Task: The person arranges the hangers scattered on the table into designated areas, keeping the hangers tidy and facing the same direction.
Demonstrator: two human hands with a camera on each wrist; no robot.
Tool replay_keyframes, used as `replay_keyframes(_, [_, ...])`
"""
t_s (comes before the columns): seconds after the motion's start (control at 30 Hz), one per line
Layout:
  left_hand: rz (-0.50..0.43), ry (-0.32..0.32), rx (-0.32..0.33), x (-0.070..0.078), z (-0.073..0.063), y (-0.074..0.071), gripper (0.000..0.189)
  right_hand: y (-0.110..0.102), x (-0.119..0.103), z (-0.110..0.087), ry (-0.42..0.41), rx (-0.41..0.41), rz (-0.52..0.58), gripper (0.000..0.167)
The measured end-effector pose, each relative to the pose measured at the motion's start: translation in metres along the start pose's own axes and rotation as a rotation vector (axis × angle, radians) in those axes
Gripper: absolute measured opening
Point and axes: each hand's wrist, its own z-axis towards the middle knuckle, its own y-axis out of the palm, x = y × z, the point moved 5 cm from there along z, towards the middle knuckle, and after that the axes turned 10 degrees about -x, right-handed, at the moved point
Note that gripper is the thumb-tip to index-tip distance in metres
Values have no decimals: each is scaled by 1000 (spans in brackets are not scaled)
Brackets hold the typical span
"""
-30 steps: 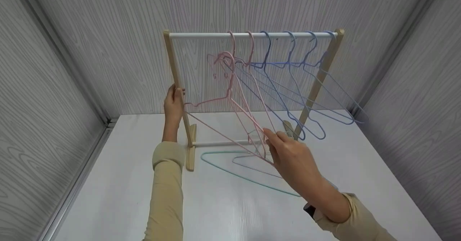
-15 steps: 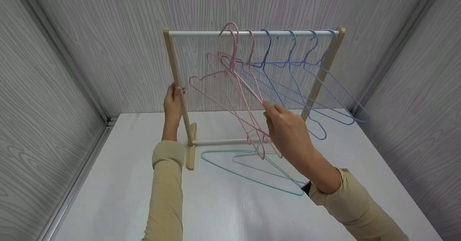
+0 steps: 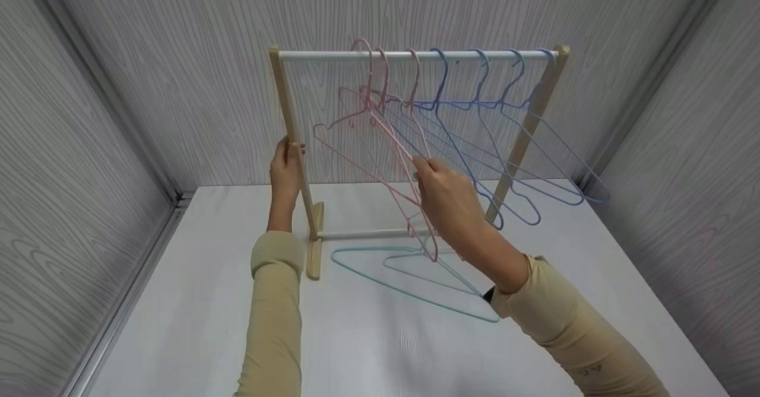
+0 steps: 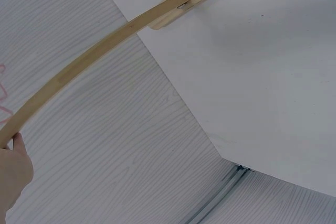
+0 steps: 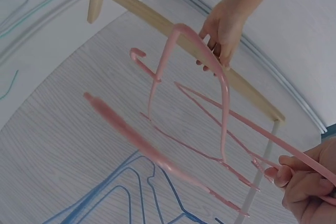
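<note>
My right hand (image 3: 448, 201) pinches one side of a pink hanger (image 3: 370, 70). That hanger's hook overlaps the white rod (image 3: 326, 56) of a small garment rack, a little higher than the other hooks; I cannot tell if it rests there. Two more pink hangers (image 3: 415, 76) hang just to its right, followed by several blue hangers (image 3: 440, 82). My left hand (image 3: 286, 168) grips the rack's left wooden post (image 3: 289, 109), also seen as a long wooden post (image 4: 79, 72) in the left wrist view. In the right wrist view, the right hand (image 5: 307, 182) holds the pink wire.
On the white table (image 3: 196, 302) under the rack lie a teal hanger (image 3: 409, 291) and a greyish hanger (image 3: 424, 275). A lower white bar (image 3: 368, 233) joins the rack's feet. Wood-patterned panels (image 3: 178, 76) enclose the back and sides.
My right hand has risen with the pink hanger, lifting its hook from below the rod to rod height, then shifted left. The left hand has stayed on the post.
</note>
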Motion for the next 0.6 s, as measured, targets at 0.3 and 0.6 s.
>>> replay_keyframes(0.3, [29,-4,13,1,1,-1,42,15,-2,6,23,-19,11,20])
replay_keyframes(0.6, [67,-39,12,0,0,0,44,30,-9,6,18,-75,13,25])
